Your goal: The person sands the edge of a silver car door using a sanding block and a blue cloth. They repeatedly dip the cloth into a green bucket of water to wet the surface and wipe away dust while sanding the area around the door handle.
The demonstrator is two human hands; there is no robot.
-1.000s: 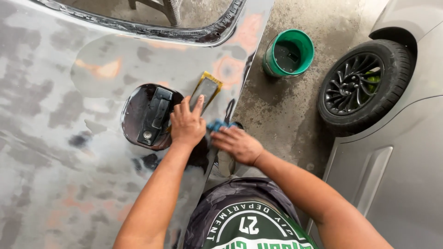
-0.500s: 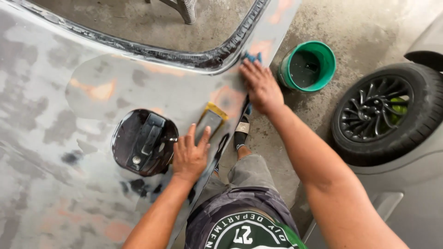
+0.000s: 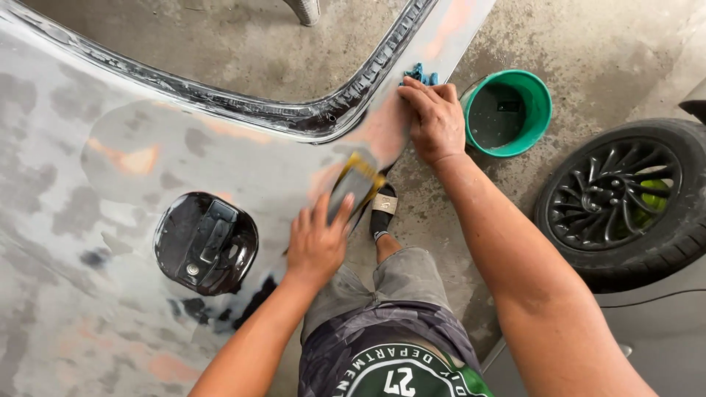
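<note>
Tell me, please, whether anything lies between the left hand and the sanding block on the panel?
Nothing visible does: the left hand already has its fingertips on the sanding block, which lies flat on the panel.

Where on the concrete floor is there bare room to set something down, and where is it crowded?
Bare concrete floor lies beyond the green bucket, and between the bucket and the black wheel. It is crowded by the panel edge: the right hand presses a blue cloth there, the left hand rests on a sanding block, and a foot stands below.
</note>
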